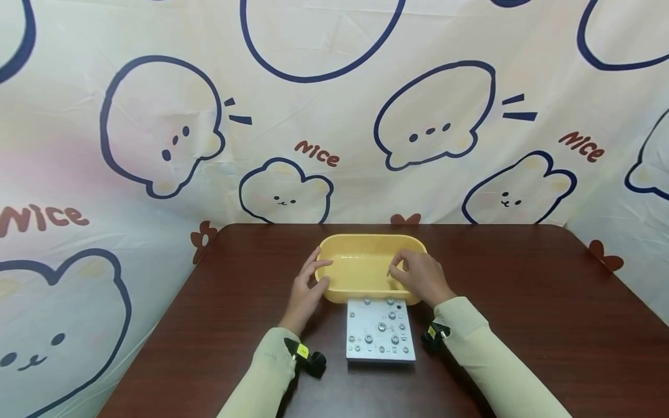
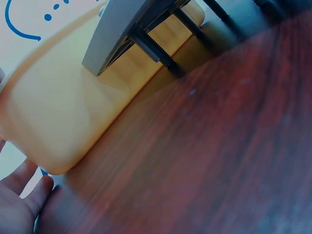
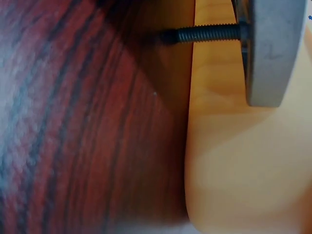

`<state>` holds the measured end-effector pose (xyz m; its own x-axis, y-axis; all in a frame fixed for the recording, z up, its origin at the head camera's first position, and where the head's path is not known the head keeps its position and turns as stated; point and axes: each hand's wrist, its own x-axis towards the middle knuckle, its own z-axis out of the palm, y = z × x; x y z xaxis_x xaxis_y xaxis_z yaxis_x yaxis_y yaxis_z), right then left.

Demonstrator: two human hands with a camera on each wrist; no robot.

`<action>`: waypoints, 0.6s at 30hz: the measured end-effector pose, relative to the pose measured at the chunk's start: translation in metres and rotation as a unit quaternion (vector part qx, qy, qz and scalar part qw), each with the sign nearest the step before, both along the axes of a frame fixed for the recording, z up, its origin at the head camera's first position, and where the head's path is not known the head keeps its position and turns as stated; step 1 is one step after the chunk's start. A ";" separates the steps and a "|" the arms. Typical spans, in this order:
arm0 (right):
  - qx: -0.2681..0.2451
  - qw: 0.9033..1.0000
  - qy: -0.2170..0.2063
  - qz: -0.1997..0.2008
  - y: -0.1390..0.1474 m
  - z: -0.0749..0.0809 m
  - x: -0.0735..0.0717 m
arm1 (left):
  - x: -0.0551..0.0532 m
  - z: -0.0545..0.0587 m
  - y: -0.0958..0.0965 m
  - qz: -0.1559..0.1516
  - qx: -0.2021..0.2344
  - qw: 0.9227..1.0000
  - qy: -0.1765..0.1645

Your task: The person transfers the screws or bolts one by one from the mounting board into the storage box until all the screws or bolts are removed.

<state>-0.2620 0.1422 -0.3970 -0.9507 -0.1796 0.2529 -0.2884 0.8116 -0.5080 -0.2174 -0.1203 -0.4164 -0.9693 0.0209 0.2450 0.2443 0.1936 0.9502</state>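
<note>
A yellow oblong tray (image 1: pixel 345 295) stands on the table. My left hand (image 1: pixel 305 293) rests at its left end, fingers fairly straight and spread, one fingertip over the rim. In the left wrist view the thumb (image 2: pixel 41 195) is beside the tray's rounded corner. Over the tray's right part, my right hand (image 1: pixel 420 276) has thumb and forefinger brought together in a pinch, with a tiny dark part at the tips. I cannot tell its kind. Just in front of the tray is a silver metal plate (image 1: pixel 360 325) set with several screws and bolts.
In the wrist views, threaded bolts (image 3: pixel 209 33) stick out below the metal plate, which stands raised over the dark wooden table (image 1: pixel 251 290). A patterned cloth (image 1: pixel 355 116) hangs behind the table. A dark camera (image 1: pixel 316 364) sits on the left wrist.
</note>
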 end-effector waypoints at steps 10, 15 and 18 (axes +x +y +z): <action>0.002 1.000 0.001 0.002 -0.001 0.000 0.001 | 0.001 0.000 -0.001 -0.001 0.001 1.000 -0.005; 0.005 1.000 -0.002 0.003 -0.001 0.000 0.002 | 0.002 0.002 -0.001 0.000 -0.002 1.000 -0.019; 0.005 1.000 -0.003 0.001 -0.001 0.000 0.002 | 0.002 0.004 -0.001 0.002 -0.004 1.000 -0.021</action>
